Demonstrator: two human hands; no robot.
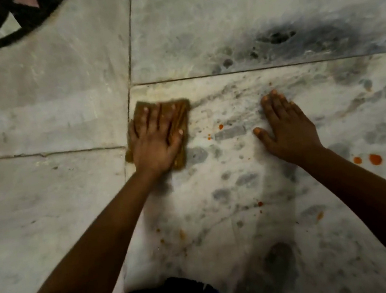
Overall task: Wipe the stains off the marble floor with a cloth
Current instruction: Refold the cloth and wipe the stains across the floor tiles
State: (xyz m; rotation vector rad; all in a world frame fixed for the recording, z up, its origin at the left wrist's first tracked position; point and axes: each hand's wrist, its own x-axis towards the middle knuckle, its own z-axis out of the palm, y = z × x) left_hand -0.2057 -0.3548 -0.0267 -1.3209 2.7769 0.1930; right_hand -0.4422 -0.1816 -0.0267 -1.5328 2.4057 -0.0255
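Centrally, left hand (pixel 155 144) pressed flat, fingers spread, on folded brown cloth (pixel 179 123) at a tile seam | right hand (pixel 286 128) lay flat, grip holding nothing, on veined grey-white marble floor (pixel 46 117) | orange-red stains (pixel 374 159) dotted lower right | dark patterned rug (pixel 28 20) upper left

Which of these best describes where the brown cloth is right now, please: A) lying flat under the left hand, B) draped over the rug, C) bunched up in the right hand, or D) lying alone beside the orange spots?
A: the left hand presses flat on the brown cloth against the marble floor, while the right hand rests bare on the floor.
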